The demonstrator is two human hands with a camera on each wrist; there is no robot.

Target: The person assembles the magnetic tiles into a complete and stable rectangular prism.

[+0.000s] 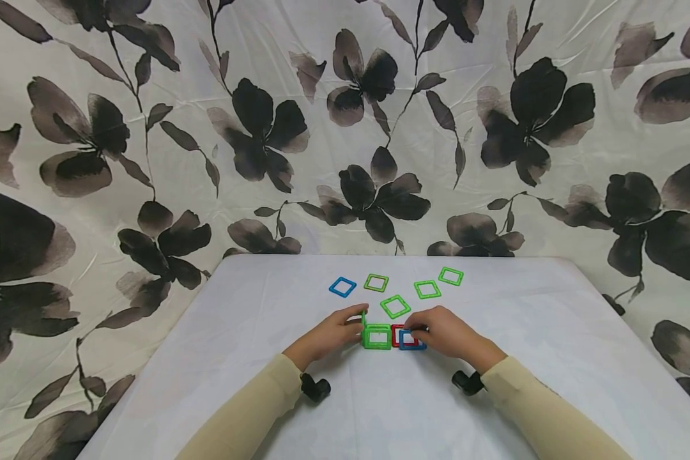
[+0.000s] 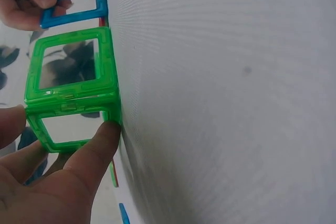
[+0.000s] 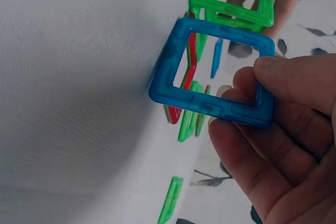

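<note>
In the head view, green square magnetic tiles (image 1: 377, 338) stand joined as a small box shape at the front middle of the table. My left hand (image 1: 338, 332) grips its left side; the left wrist view shows thumb and fingers around the green side tile (image 2: 68, 145). My right hand (image 1: 445, 332) pinches a blue square magnetic tile (image 3: 210, 107) by one edge, thumb on one face and fingers behind. That blue tile is upright beside the green box. A red square tile (image 1: 397, 335) lies behind the blue one, partly hidden, against the box's right side.
Beyond the hands lie loose square tiles on the white table (image 1: 253, 306): a blue tile (image 1: 342, 287), a green tile with a reddish edge (image 1: 376, 283) and several green tiles (image 1: 395, 306). A floral cloth (image 1: 379, 128) hangs behind the table.
</note>
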